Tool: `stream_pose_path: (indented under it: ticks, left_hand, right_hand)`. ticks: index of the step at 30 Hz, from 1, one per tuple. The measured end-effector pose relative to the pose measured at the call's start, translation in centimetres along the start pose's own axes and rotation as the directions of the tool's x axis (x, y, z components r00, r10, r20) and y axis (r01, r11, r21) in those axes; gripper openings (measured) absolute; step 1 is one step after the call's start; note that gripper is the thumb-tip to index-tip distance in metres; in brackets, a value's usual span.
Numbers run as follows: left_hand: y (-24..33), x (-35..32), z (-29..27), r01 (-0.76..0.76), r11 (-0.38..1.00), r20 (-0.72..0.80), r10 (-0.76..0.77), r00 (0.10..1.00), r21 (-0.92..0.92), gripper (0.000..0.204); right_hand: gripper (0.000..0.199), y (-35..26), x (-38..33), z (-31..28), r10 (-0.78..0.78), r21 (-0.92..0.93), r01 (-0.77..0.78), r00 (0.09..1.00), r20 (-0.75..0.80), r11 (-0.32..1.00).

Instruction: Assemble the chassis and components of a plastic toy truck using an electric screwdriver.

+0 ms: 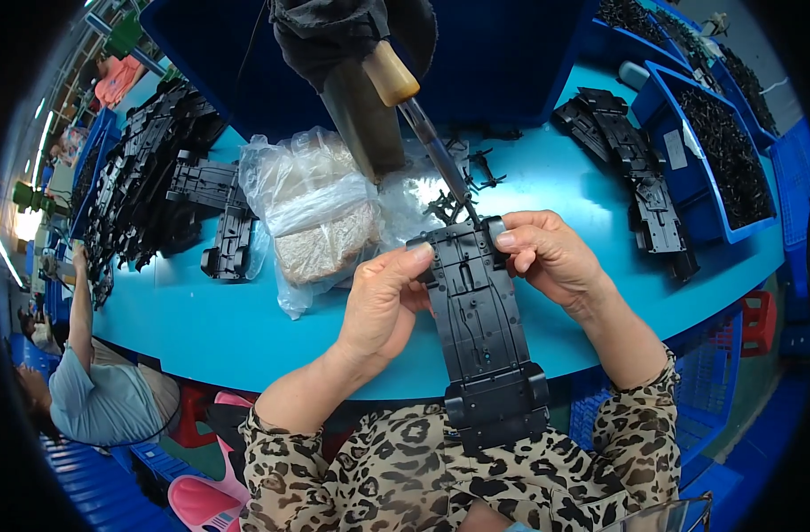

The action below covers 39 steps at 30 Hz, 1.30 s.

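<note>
Both of my hands hold a long black plastic chassis plate over the front edge of the turquoise table. My left hand pinches its upper left side. My right hand grips its upper right corner. The plate's wide lower end rests against my lap. A hanging screwdriver with a tan wooden handle and a metal shaft points down, its tip meeting the plate's top edge.
A clear plastic bag of small pale parts lies left of the plate. Black chassis plates are stacked at the far left and at the right. Blue bins of small black parts stand at the right. Another person sits at the left.
</note>
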<state>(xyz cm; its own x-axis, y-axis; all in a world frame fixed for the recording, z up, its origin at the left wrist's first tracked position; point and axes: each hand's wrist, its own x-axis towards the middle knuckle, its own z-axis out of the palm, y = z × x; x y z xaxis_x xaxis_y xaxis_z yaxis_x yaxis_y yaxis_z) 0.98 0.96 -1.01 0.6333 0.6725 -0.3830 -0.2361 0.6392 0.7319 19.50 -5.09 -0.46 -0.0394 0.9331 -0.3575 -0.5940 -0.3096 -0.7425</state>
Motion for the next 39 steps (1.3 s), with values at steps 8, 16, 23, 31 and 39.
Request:
stream_pose_path:
  ticks: [8,16,23,31,39]
  left_hand:
    - [0.8,0.6,-0.1,0.047,0.998,0.041,-0.045,0.998,-0.045,0.023]
    - [1.2,1.7,0.2,0.017,0.997,-0.011,-0.018,1.000,-0.079,0.020]
    - [1.7,2.0,1.1,-0.014,0.990,-0.110,-0.002,0.994,-0.143,0.020]
    - [1.8,2.1,0.0,-0.008,0.990,0.009,0.009,1.000,-0.141,0.023]
    - [1.7,2.0,0.4,-0.022,0.988,-0.052,0.014,0.999,-0.151,0.023]
  right_hand:
    - [0.011,-0.1,0.4,0.3,-0.024,0.048,0.025,1.000,-0.012,0.999]
    - [0.011,-0.2,1.5,0.3,-0.045,0.084,0.050,0.998,-0.051,0.995]
    - [0.010,-0.3,2.1,0.4,-0.081,0.082,0.085,0.995,-0.053,0.993]
    - [0.010,-0.3,2.0,0.7,-0.070,0.079,0.075,0.996,-0.060,0.994]
    - [0.009,-0.3,2.0,0.7,-0.083,0.102,0.087,0.996,-0.042,0.991]
